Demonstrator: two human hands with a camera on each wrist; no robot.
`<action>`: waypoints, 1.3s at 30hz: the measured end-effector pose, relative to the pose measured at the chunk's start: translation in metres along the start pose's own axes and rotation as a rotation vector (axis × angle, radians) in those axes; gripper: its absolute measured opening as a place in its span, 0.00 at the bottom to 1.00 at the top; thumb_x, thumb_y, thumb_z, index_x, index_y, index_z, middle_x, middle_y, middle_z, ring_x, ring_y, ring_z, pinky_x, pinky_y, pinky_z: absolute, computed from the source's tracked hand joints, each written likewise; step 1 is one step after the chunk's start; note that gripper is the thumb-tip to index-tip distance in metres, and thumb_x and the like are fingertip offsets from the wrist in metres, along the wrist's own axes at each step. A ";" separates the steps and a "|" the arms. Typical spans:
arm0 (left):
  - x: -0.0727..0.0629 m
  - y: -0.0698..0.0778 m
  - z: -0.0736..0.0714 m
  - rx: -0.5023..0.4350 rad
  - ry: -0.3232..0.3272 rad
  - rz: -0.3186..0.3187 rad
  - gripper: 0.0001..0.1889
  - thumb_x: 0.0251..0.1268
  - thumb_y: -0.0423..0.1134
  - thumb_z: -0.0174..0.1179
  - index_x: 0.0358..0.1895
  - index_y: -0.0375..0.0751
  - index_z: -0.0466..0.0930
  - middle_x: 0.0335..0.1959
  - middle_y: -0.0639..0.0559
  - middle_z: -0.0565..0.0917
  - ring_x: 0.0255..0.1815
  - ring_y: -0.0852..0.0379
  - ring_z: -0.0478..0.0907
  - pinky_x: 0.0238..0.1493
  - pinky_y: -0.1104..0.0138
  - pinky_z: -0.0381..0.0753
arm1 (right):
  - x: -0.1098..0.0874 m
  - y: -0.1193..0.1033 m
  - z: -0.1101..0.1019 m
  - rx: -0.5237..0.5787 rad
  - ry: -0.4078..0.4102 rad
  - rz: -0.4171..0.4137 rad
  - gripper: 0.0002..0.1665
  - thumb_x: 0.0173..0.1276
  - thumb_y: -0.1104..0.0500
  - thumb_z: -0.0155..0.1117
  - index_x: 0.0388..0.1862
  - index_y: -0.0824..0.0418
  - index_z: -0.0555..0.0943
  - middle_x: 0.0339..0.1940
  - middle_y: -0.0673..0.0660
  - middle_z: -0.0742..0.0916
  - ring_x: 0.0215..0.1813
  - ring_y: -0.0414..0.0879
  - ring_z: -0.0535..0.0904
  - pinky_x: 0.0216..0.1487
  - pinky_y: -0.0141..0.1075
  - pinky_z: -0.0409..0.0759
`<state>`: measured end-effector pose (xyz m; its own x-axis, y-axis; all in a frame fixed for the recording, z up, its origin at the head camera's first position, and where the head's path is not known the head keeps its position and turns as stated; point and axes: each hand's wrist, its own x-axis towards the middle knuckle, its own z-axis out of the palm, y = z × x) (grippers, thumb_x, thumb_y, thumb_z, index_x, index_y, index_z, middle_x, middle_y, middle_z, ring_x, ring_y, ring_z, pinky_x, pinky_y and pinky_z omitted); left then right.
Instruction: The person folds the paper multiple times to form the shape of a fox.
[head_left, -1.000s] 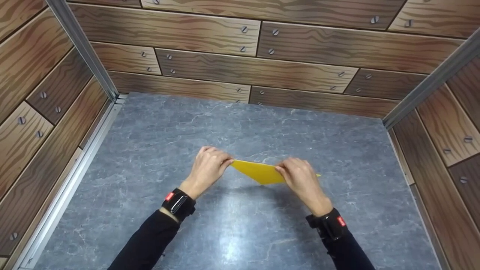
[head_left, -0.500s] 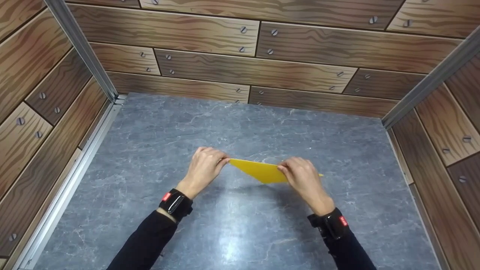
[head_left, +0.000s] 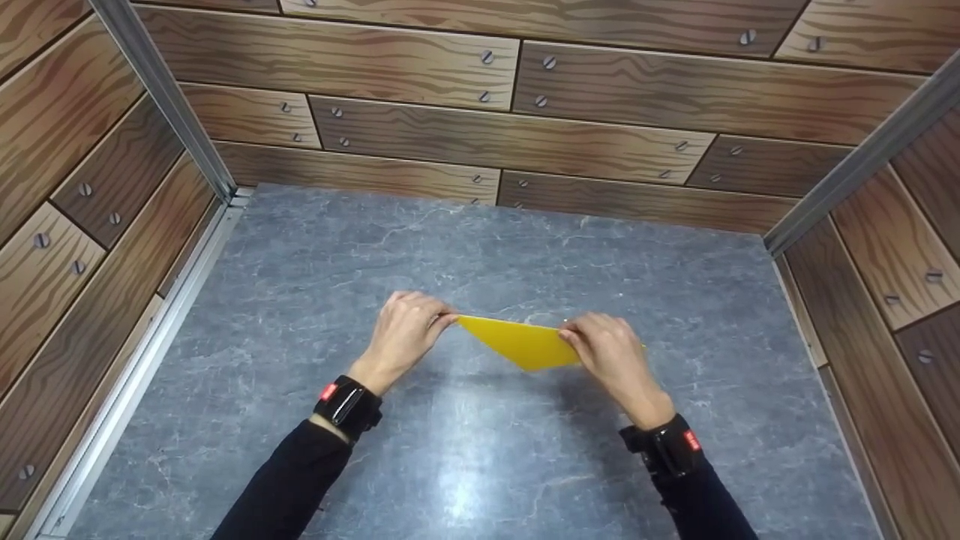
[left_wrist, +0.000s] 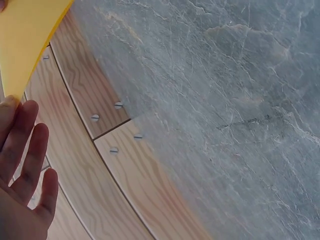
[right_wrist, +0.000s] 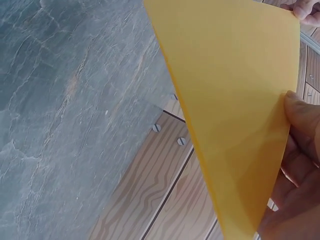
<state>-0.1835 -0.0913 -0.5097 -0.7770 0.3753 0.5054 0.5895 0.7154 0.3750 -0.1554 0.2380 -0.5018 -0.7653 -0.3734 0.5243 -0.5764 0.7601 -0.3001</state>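
Observation:
A yellow sheet of paper (head_left: 517, 343) hangs between the two hands above the grey marbled surface, its lower edge coming to a blunt point. My left hand (head_left: 405, 331) pinches its left corner between thumb and forefinger; in the left wrist view the other fingers (left_wrist: 36, 157) spread loosely away from it. Along the upper edge, toward the right end, my right hand (head_left: 611, 356) grips the sheet, its thumb (right_wrist: 300, 110) lying on the near face. The right wrist view shows the paper (right_wrist: 230, 90) broad and flat, tapering toward one end, with a darker long edge.
Wood-plank-patterned walls (head_left: 420, 135) enclose the grey surface (head_left: 360, 247) at the back and both sides. Metal corner posts (head_left: 169, 97) stand at the back left and back right. A bright reflection lies on the surface between the forearms.
Both hands keep their hold on the yellow paper. The left hand has shifted slightly left and the right hand slightly right.

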 end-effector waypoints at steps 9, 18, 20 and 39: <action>-0.003 -0.009 -0.005 -0.009 0.024 -0.031 0.07 0.65 0.44 0.72 0.36 0.45 0.91 0.33 0.53 0.91 0.33 0.52 0.86 0.48 0.55 0.81 | -0.003 0.007 -0.006 0.018 -0.022 0.055 0.04 0.66 0.62 0.74 0.38 0.61 0.87 0.33 0.56 0.89 0.34 0.52 0.84 0.40 0.47 0.81; -0.004 -0.011 -0.010 -0.004 0.129 -0.054 0.09 0.62 0.43 0.73 0.39 0.42 0.89 0.37 0.51 0.90 0.40 0.49 0.86 0.48 0.54 0.81 | -0.008 0.012 -0.013 0.007 -0.035 0.130 0.04 0.68 0.63 0.73 0.37 0.63 0.88 0.33 0.57 0.89 0.34 0.52 0.85 0.44 0.51 0.82; -0.001 -0.005 -0.009 -0.006 0.134 -0.025 0.12 0.64 0.44 0.72 0.45 0.42 0.88 0.46 0.49 0.89 0.49 0.48 0.84 0.53 0.53 0.80 | -0.006 0.009 -0.014 0.013 -0.037 0.123 0.04 0.68 0.62 0.73 0.38 0.63 0.88 0.33 0.57 0.90 0.34 0.52 0.85 0.44 0.51 0.82; 0.002 0.014 0.010 -0.078 -0.115 -0.013 0.06 0.71 0.40 0.67 0.41 0.45 0.91 0.39 0.52 0.90 0.51 0.49 0.83 0.75 0.31 0.46 | 0.003 0.011 -0.008 0.200 -0.359 0.277 0.08 0.75 0.59 0.67 0.43 0.62 0.89 0.40 0.57 0.91 0.41 0.50 0.87 0.45 0.45 0.87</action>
<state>-0.1794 -0.0746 -0.5117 -0.8020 0.4346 0.4098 0.5915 0.6739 0.4428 -0.1615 0.2495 -0.4967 -0.9276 -0.3584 0.1057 -0.3541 0.7529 -0.5548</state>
